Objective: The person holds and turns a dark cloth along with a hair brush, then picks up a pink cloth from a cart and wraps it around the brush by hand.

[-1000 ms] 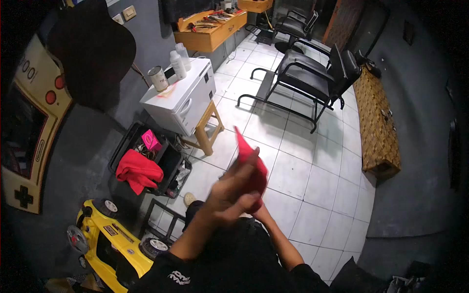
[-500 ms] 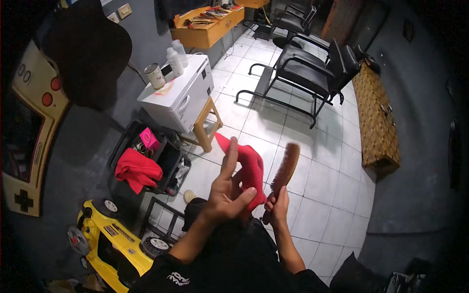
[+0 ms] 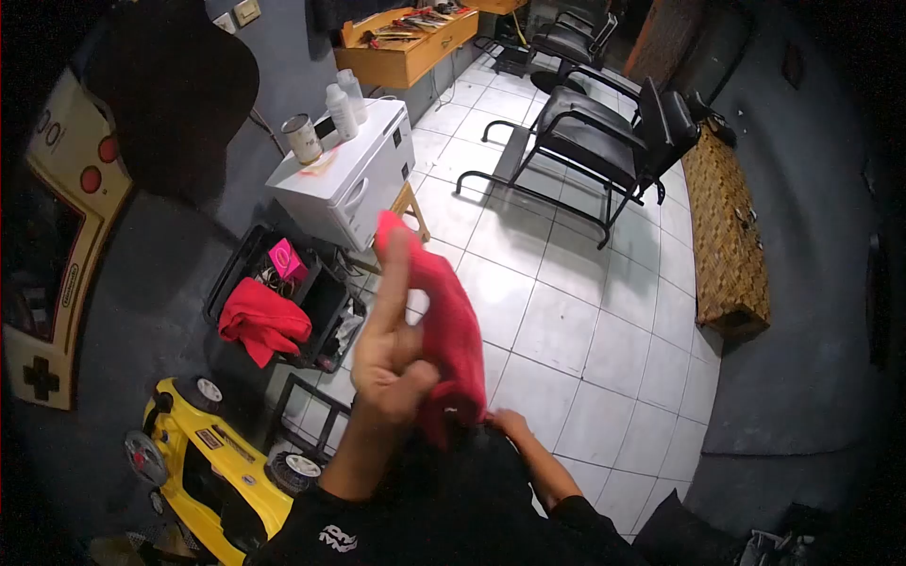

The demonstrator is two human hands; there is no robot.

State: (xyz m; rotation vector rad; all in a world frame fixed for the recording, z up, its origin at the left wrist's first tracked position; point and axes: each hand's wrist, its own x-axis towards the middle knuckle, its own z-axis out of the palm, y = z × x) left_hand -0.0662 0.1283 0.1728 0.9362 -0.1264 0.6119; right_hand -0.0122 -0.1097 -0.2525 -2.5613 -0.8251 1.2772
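A long red cloth hangs in front of my body, its narrow tip pointing up and left. My left hand is closed on its left side, with one finger stretched up along the cloth; motion blurs this hand. Low beside the cloth's bottom end is my right hand, near my black shirt. Its fingers are mostly hidden, and whether they hold anything does not show. No brush can be seen.
At left, a black cart holds another red cloth and a pink box. Bottles and a can top a white mini fridge. A yellow toy car, black chair and woven box stand around.
The red cloth and my left hand have moved left and up. My right hand has moved down and left, and the brush it held has gone out of sight.
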